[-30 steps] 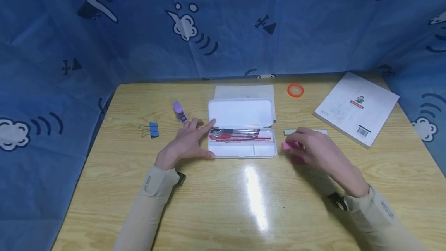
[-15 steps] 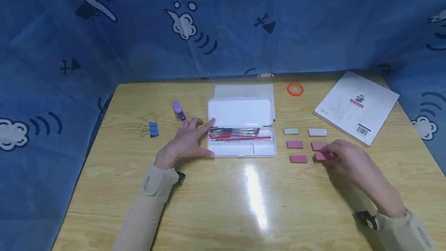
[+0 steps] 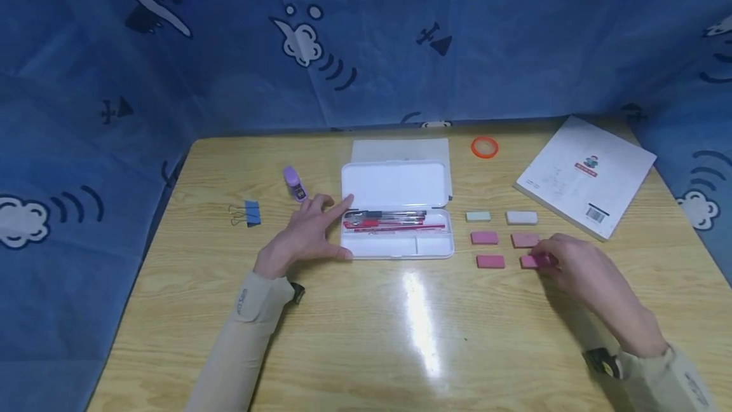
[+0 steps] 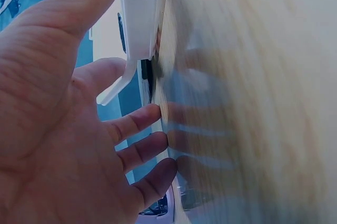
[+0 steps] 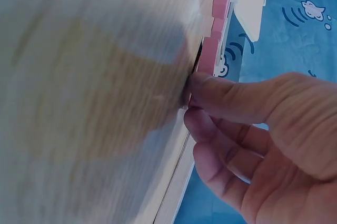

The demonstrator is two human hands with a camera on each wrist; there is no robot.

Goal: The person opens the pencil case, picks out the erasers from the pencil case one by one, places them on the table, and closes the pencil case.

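My left hand (image 3: 305,234) rests at the left side of the open white pencil case (image 3: 379,247), thumb and index finger straight and touching its edge. The left wrist view shows the other fingers spread, with their tips near the tabletop. Pens (image 3: 394,215) lie in the case's rear compartment. My right hand (image 3: 597,281) pinches a pink eraser (image 3: 530,262) by its right end, at table level. Another pink eraser (image 3: 524,240) lies just behind it. To the left are two more pink erasers, one behind the other. In the right wrist view, my fingertips (image 5: 200,84) mostly hide the pinched eraser.
Behind the pink erasers lie a pale green eraser (image 3: 478,215) and a white eraser (image 3: 521,217). A white book (image 3: 572,177) and an orange ring (image 3: 484,147) are farther back. On the left are a purple bottle-like item (image 3: 294,183) and a blue binder clip (image 3: 251,212).
My right hand has moved right from over the left column of erasers to the front right pink one, then slightly right and down with it. The left hand has stayed still.
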